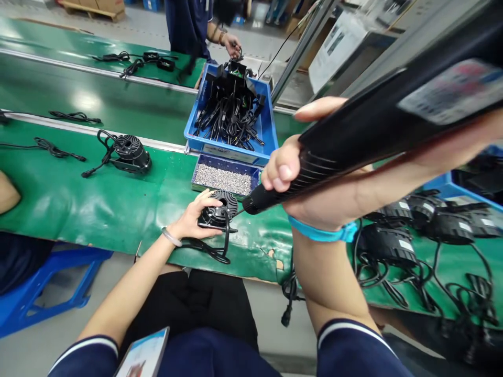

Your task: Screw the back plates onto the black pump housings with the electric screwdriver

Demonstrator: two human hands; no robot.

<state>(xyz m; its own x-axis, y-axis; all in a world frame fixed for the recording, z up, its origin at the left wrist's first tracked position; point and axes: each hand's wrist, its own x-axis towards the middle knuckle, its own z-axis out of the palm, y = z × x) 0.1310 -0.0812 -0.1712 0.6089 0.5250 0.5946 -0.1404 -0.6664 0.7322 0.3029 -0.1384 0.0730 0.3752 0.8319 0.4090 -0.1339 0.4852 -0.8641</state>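
Observation:
My left hand (193, 219) is wrapped over the left side of a round black finned unit (220, 209) lying on the green mat, with its black cable (210, 250) looped toward me. My right hand (310, 178) is closed around a long black electric screwdriver (373, 123). The tool's thin bit points down-left and meets the right rim of the unit. A blue band is on my right wrist and a thin bracelet on my left.
A small blue tray of silver screws (223, 179) sits just behind the unit, with a blue bin of black parts and cables (231, 112) behind it. More black units (416, 225) crowd the right. Another unit (128, 153) lies left. A person (196, 26) stands beyond the belt.

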